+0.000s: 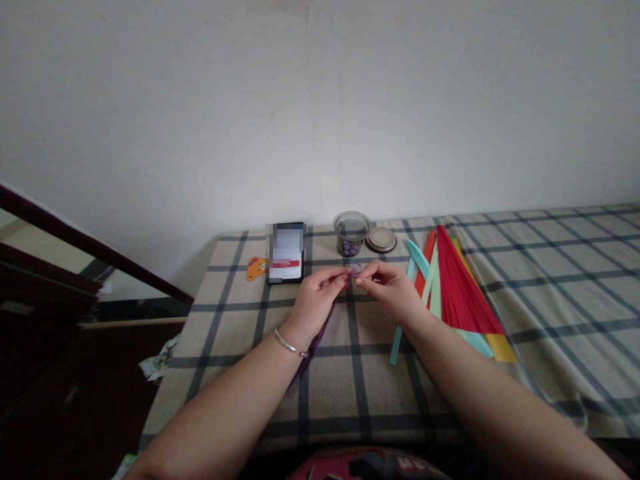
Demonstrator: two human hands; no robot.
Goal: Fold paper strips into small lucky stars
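Observation:
Above the checked cloth, both hands meet with fingertips pinched on a thin purple paper strip (355,269). It curls into a small loop between them. My left hand (316,291) is closed on it, thumb against forefinger. A long, dark purple length trails below that hand past the wrist, toward the table's near side. My right hand (389,285) pinches the loop's other side with thumb and forefinger. Just beyond the hands stands a clear round tub (352,225) with several small purple pieces (349,249) at its bottom. Its round lid (382,239) lies to the right.
A phone (287,255), its screen partly blurred, lies at the back left over an orange bear picture (257,268). On the right are fanned red paper strips (461,293), with blue (395,347), orange, green and yellow ones. The wall borders the table's back; a dark railing (100,243) stands left.

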